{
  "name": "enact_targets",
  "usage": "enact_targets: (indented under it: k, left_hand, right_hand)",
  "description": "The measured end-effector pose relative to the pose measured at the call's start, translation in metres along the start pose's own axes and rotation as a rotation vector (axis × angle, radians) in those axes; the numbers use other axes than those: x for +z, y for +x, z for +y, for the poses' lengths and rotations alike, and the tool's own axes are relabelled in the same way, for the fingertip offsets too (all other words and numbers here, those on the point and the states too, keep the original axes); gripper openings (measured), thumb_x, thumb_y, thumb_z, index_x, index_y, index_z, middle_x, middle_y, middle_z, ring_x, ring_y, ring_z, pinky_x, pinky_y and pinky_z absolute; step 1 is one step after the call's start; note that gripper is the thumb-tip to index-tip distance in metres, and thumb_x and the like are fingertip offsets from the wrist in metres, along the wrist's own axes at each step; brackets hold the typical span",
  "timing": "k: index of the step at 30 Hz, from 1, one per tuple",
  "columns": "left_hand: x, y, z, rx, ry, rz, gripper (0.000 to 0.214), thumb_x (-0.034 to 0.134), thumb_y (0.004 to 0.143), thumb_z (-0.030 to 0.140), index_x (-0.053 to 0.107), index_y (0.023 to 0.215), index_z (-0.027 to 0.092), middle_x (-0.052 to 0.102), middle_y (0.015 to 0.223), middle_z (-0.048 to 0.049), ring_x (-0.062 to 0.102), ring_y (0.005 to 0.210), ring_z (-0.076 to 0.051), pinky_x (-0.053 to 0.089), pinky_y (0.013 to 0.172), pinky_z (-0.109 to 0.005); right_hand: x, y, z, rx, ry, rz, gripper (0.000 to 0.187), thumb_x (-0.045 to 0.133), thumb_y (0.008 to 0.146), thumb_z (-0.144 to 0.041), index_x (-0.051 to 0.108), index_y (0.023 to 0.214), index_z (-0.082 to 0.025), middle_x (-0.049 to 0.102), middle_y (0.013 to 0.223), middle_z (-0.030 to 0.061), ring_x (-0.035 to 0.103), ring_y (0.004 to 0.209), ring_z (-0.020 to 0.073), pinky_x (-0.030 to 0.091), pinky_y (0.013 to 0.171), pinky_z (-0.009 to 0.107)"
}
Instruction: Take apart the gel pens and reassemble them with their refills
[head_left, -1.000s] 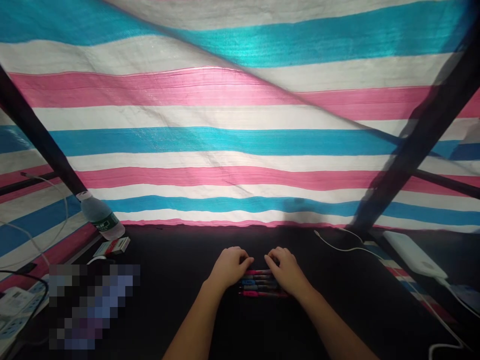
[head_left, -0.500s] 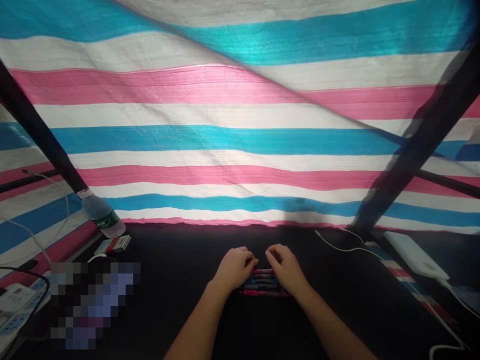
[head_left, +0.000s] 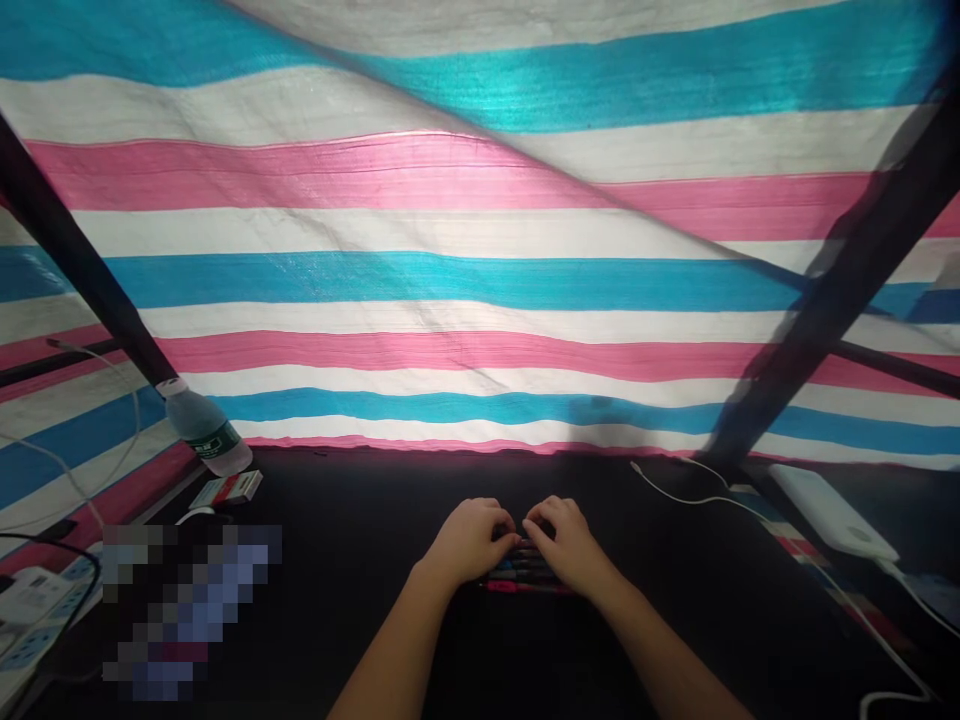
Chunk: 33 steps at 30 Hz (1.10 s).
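Pens (head_left: pixel 520 575) lie side by side on table (head_left: pixel 360 570), between left hand (head_left: pixel 478 538) and right hand (head_left: pixel 564 543); both curled, can't tell grip. Row looks formed; anything left unclear.

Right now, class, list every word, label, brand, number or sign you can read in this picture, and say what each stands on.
No text can be read with certainty.
Bottle: pale marks on its green label, too small and blurred.
Small box: faint print, too small.
White plug adapter: grey marking, illegible.
Pens: partly covered by the hands; no lettering readable.
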<state>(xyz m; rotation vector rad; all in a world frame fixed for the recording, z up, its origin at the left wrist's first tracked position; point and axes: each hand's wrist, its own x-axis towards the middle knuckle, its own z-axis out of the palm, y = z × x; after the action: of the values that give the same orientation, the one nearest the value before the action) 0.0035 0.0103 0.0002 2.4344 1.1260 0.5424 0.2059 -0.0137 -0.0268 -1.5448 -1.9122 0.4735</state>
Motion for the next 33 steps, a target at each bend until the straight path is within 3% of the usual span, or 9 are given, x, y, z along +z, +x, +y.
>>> enact_targets:
  k: [8, 18, 22, 24, 28, 31, 33]
  left_hand:
    - [0.0, 0.0, -0.002, 0.001, -0.018, -0.005, 0.019, 0.067, 0.091, 0.038, 0.078, 0.088, 0.022, 0.07, 0.088, -0.0026, 0.063, 0.085, -0.019, 0.045, 0.076, -0.029]
    - [0.0, 0.001, -0.004, -0.019, -0.036, -0.006, 0.016, 0.071, 0.089, 0.036, 0.076, 0.085, 0.022, 0.068, 0.087, -0.0017, 0.062, 0.085, -0.018, 0.044, 0.075, -0.028]
    - [-0.006, -0.002, 0.002, -0.018, -0.054, -0.024, 0.023, 0.065, 0.093, 0.041, 0.075, 0.087, 0.021, 0.067, 0.087, -0.003, 0.061, 0.085, -0.019, 0.045, 0.075, -0.029]
    - [-0.01, -0.004, 0.006, 0.013, -0.064, -0.056, 0.028, 0.066, 0.091, 0.048, 0.076, 0.094, 0.022, 0.067, 0.094, -0.0042, 0.061, 0.091, -0.021, 0.046, 0.081, -0.031]
    - [-0.019, -0.01, 0.01, 0.08, -0.058, -0.155, 0.065, 0.083, 0.066, 0.064, 0.07, 0.116, 0.025, 0.062, 0.117, -0.0072, 0.056, 0.109, -0.029, 0.047, 0.095, -0.038]
    - [-0.015, -0.012, 0.013, 0.127, -0.01, -0.179, 0.076, 0.081, 0.068, 0.064, 0.063, 0.131, 0.026, 0.059, 0.132, -0.0098, 0.053, 0.121, -0.032, 0.045, 0.103, -0.044]
    - [-0.003, -0.013, 0.021, 0.131, 0.058, -0.167, 0.081, 0.077, 0.074, 0.062, 0.055, 0.142, 0.024, 0.053, 0.145, -0.0132, 0.047, 0.132, -0.036, 0.039, 0.111, -0.049]
  right_hand:
    - [0.0, -0.003, 0.0, -0.005, -0.036, -0.072, 0.02, 0.064, 0.092, -0.035, 0.072, 0.077, -0.025, 0.069, 0.093, 0.0046, 0.057, 0.097, 0.0268, 0.042, 0.087, 0.041]
    - [0.006, 0.0, 0.007, 0.003, -0.072, -0.052, 0.023, 0.062, 0.094, -0.038, 0.071, 0.077, -0.025, 0.069, 0.092, 0.0048, 0.058, 0.096, 0.0269, 0.041, 0.085, 0.04]
    - [0.002, -0.002, 0.002, -0.005, -0.063, -0.052, 0.023, 0.063, 0.094, -0.036, 0.07, 0.076, -0.023, 0.068, 0.089, 0.004, 0.057, 0.095, 0.0259, 0.041, 0.085, 0.04]
    - [-0.002, -0.003, -0.001, -0.021, -0.046, -0.061, 0.023, 0.062, 0.095, -0.036, 0.069, 0.078, -0.023, 0.068, 0.088, 0.0035, 0.057, 0.093, 0.0253, 0.041, 0.085, 0.04]
    - [-0.009, -0.003, -0.003, -0.061, 0.0, -0.086, 0.017, 0.058, 0.095, -0.032, 0.068, 0.083, -0.024, 0.068, 0.09, 0.0031, 0.058, 0.092, 0.0242, 0.044, 0.084, 0.038]
    - [-0.008, 0.001, 0.001, -0.039, 0.035, 0.001, 0.017, 0.053, 0.094, -0.025, 0.067, 0.085, -0.024, 0.068, 0.091, 0.004, 0.059, 0.092, 0.0244, 0.045, 0.085, 0.038]
    - [-0.006, 0.005, 0.006, -0.012, 0.051, 0.084, 0.02, 0.05, 0.094, -0.025, 0.066, 0.083, -0.023, 0.068, 0.089, 0.0053, 0.059, 0.09, 0.0254, 0.046, 0.084, 0.039]
